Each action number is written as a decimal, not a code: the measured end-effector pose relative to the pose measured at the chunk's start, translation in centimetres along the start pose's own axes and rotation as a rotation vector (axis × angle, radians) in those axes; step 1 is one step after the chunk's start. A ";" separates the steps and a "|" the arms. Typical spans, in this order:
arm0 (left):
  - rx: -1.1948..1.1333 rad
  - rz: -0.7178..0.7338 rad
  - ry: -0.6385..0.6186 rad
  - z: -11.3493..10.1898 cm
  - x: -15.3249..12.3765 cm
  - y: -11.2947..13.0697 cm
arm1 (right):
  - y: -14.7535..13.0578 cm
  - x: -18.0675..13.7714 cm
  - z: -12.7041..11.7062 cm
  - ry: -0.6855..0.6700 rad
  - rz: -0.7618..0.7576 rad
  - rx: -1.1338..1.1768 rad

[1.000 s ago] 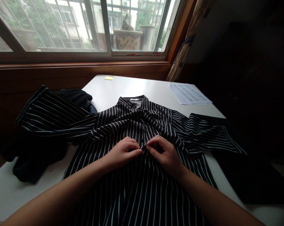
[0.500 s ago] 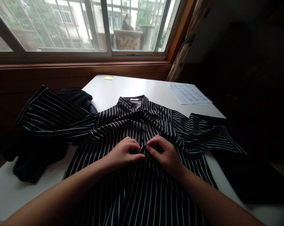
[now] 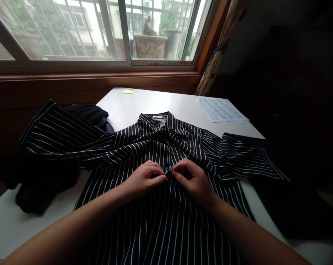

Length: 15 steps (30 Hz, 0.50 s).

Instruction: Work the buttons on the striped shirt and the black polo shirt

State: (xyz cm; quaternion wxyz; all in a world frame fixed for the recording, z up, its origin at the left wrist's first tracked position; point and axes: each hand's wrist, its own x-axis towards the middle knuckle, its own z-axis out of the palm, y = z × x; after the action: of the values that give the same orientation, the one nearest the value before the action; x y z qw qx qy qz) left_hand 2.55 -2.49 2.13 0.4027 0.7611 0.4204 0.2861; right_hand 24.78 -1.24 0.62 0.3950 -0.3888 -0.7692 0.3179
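A black shirt with white stripes lies spread face up, collar toward the window and both sleeves out to the sides. At the middle of its front, my left hand pinches the cloth of the placket between thumb and fingers. Just to the right, my right hand grips the same front edge with thumb and forefinger. A short raised fold of cloth spans the gap between my fingertips. One dark button shows right above that fold. Any button between my fingers is too small to make out.
The white table stands below a window. Dark clothing lies under the left sleeve, and more dark cloth is at the right. Printed papers and a yellow sticky note lie at the back.
My left thumb has drawn back slightly to the left and up, closing toward its fingers on the cloth. My right hand and the shirt look almost unmoved.
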 end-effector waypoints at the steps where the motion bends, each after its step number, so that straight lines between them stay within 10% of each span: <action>1: -0.001 -0.004 0.000 0.0 0.0 0.0 | 0.0 0.0 0.0 0.001 0.000 0.000; 15: 0.055 -0.001 0.015 0.2 -0.1 0.0 | -0.1 0.1 0.0 -0.005 0.001 -0.009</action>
State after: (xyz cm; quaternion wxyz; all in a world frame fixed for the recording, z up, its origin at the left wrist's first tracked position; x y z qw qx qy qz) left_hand 2.68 -2.65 2.04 0.3789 0.7694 0.4315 0.2798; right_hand 24.67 -1.26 0.75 0.3911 -0.3901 -0.7715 0.3157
